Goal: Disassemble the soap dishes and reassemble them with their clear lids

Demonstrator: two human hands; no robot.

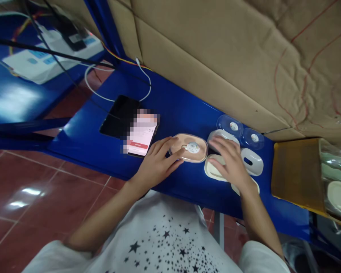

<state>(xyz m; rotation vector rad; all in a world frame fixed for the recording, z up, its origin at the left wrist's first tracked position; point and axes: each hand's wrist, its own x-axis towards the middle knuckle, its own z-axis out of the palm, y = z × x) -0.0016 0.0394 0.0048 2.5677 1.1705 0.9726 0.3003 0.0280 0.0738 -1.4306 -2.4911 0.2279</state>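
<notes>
A peach soap box (197, 152) under a clear lid with a round sticker lies on the blue bench. My left hand (159, 161) grips its left end, one finger on the lid and the thumb by the front edge. To its right, my right hand (229, 157) is spread palm down. Its fingers are over a white box piece (220, 134), and its thumb reaches a cream oval piece (213, 167). Beside this hand are a white slotted piece (252, 162) and two clear lids with stickers (229, 125). The forearm partly covers another cream piece (255, 186).
Left of the boxes, a lit phone (142, 136) overlaps a dark phone or tablet (116, 117). A white cable (150, 85) and a white power strip (53, 57) lie farther left. Cardboard (204, 57) lines the back. At right stands a carton (297, 174) with wrapped boxes.
</notes>
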